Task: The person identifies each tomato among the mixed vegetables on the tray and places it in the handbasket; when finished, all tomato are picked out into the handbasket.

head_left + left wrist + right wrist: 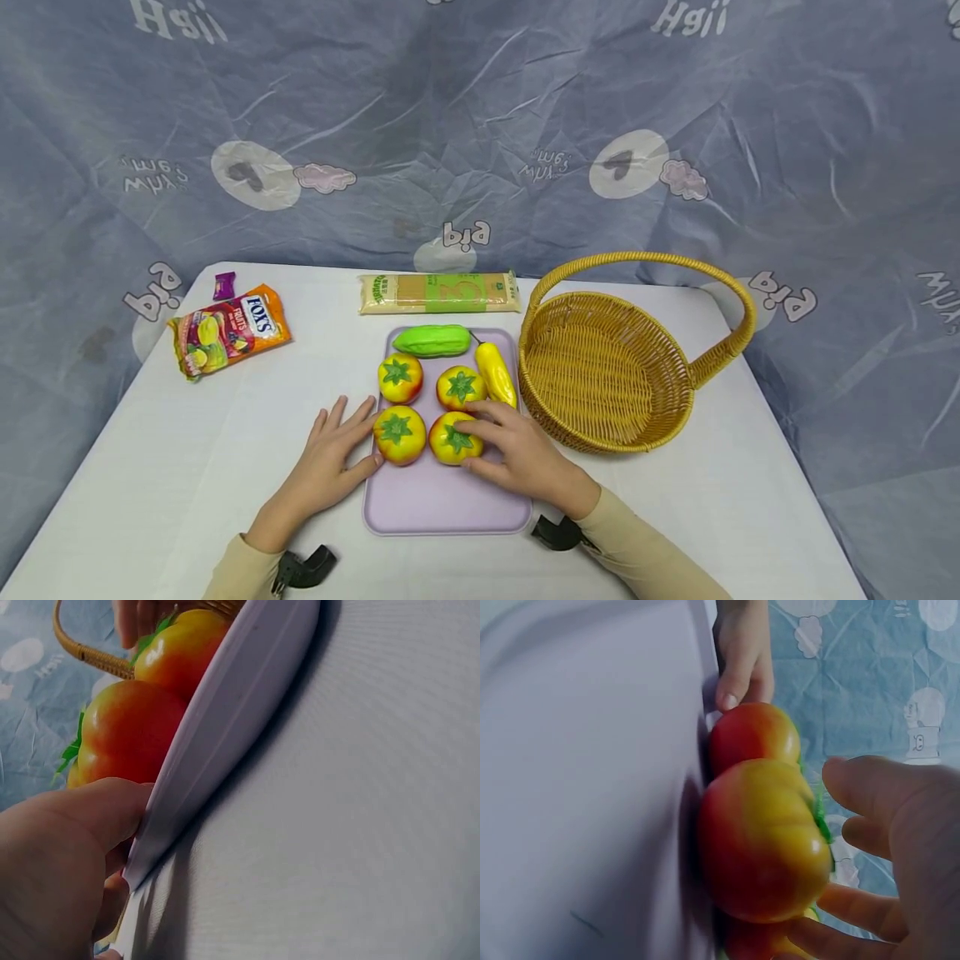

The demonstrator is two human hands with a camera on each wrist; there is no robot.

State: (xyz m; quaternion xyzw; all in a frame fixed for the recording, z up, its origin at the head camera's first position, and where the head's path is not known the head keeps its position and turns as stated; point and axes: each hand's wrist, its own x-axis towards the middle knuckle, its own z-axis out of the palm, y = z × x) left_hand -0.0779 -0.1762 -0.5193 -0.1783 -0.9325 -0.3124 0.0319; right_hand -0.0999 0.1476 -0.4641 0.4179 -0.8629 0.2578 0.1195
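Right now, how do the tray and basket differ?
The tray is smooth and lilac; the basket, woven and golden. The tray is rectangular; the basket is rounded, with an arched handle. The tray bears produce; the basket's inside is bare. Both rest on the table.

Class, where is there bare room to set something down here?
Free: near end of the tray, below the fruits; table between candy bag and tray; inside the basket. Crowded: the tray's far part, with fruits, green vegetable and yellow pepper.

Glossy tomatoes (400, 436); smooth matt tray (448, 510); woven wicker basket (592, 375)
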